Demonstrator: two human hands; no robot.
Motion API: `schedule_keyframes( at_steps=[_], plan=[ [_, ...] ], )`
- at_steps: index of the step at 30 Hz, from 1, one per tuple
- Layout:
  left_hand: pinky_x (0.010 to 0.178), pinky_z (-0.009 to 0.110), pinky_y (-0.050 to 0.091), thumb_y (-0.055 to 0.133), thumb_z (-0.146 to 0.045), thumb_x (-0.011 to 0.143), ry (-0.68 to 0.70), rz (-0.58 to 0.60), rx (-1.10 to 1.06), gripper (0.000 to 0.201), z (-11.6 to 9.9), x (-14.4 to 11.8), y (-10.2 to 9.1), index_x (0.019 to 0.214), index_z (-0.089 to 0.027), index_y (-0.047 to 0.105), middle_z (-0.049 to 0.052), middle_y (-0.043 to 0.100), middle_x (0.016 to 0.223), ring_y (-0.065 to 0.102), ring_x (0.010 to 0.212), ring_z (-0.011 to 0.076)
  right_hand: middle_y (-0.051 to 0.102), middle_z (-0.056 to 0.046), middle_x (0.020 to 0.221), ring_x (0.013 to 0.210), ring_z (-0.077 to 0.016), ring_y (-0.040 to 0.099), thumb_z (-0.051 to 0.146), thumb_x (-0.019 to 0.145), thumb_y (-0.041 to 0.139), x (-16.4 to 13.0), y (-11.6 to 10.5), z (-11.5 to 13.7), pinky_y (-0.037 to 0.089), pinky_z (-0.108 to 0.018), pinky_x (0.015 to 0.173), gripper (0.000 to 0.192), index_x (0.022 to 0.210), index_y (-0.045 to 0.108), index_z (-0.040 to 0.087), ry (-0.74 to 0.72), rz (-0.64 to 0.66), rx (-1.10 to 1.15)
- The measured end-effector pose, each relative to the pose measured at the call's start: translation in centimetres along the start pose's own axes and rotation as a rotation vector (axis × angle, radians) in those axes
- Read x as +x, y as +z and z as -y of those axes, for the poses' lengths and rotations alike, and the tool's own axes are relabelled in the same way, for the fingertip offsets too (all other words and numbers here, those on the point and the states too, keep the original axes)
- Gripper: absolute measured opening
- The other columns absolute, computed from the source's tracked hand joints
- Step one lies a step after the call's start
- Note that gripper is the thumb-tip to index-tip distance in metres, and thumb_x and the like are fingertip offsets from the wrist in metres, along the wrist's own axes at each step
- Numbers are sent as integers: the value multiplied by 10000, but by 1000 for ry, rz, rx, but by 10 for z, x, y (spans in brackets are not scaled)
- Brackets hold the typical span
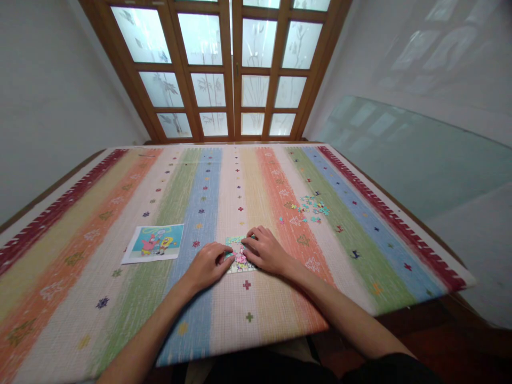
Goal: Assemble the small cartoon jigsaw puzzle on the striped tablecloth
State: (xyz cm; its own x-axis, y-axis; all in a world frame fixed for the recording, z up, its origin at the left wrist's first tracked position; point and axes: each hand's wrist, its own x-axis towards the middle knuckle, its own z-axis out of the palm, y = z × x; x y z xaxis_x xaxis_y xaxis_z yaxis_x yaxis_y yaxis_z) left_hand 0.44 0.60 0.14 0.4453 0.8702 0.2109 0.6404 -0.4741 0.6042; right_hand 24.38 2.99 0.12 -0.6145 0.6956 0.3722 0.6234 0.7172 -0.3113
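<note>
A small, partly assembled jigsaw puzzle lies on the striped tablecloth, close to the table's front edge. It has a teal-green border strip at the top and pink and pale pieces in the middle and bottom. At its left side, my left hand is closed, with the bent index finger and thumb gripping the edge. From the right, my right hand reaches over the puzzle with curled fingers, their tips pressed on it and covering its right part. Any single loose piece beneath the fingertips is too small to make out.
Left of the puzzle lies a printed cartoon picture. Loose teal puzzle pieces are scattered to the right, with a stray piece nearer the puzzle. The tablecloth covers the table; glazed wooden doors stand behind it.
</note>
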Motion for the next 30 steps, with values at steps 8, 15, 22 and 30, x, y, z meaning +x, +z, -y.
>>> schedule_keyframes(
  at_steps=[8, 15, 22, 30],
  plan=[
    [749, 324, 464, 552, -323, 917, -122, 3, -79, 233, -5, 7, -2, 914, -180, 736, 46, 699, 774, 619, 731, 204, 637, -112, 1043, 980, -257, 523, 294, 979, 616, 0, 0, -1, 402, -389, 833, 185, 1078, 706, 166, -5, 0, -2],
    [620, 280, 377, 585, -370, 842, -263, 90, -138, 239, -9, 16, -11, 891, -172, 709, -32, 545, 584, 515, 576, 168, 635, -113, 1040, 973, -254, 517, 289, 995, 592, 0, -1, 0, 403, -386, 824, 189, 1079, 712, 170, -14, 1, -15],
    [608, 266, 364, 639, -368, 766, -352, 156, -123, 200, -12, 28, -19, 869, -200, 615, -47, 579, 604, 530, 579, 160, 639, -114, 1056, 998, -256, 501, 188, 989, 537, 0, -1, -2, 404, -393, 843, 226, 1131, 713, 177, -16, 16, -12],
    [581, 266, 364, 639, -385, 730, -331, 222, -123, 195, -9, 36, -23, 801, -212, 582, -35, 590, 614, 537, 584, 163, 654, -110, 1052, 1002, -259, 513, 154, 960, 554, -1, -6, -8, 415, -402, 867, 214, 1097, 717, 178, -2, -9, 7]
  ],
)
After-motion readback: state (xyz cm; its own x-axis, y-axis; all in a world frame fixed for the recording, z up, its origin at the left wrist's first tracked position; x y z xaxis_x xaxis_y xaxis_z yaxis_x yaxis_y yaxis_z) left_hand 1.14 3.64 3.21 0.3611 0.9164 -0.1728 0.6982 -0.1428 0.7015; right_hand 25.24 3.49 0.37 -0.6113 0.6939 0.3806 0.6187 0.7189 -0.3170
